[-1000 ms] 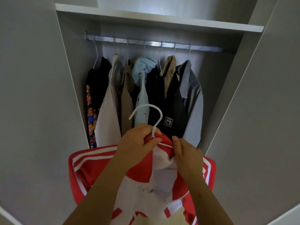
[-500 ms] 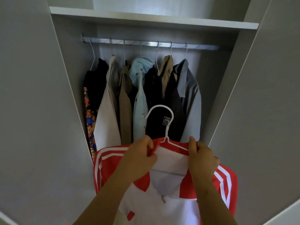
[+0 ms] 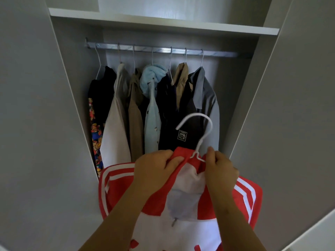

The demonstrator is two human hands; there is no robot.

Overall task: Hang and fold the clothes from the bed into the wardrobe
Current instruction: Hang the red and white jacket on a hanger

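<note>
A red and white jacket (image 3: 183, 205) with white shoulder stripes hangs on a white wire hanger (image 3: 201, 131), held up in front of the open wardrobe. My left hand (image 3: 154, 171) grips the left side of its red collar. My right hand (image 3: 220, 169) pinches the right side of the collar, right beside the hanger's neck. The hanger's hook points up and left, well below the metal rail (image 3: 163, 50). The jacket's lower part runs out of the picture.
Several garments hang on the rail: a black one with a cartoon print (image 3: 100, 109), a white one, a brown one, a light blue one (image 3: 152, 105), a dark one, a grey shirt (image 3: 206, 98). Bare rail lies right of the shirt. A shelf (image 3: 163, 22) sits above; wardrobe doors flank both sides.
The jacket and hanger have shifted to the right and slightly up. Both hands went from the middle of the collar to its two sides, spreading the collar open.
</note>
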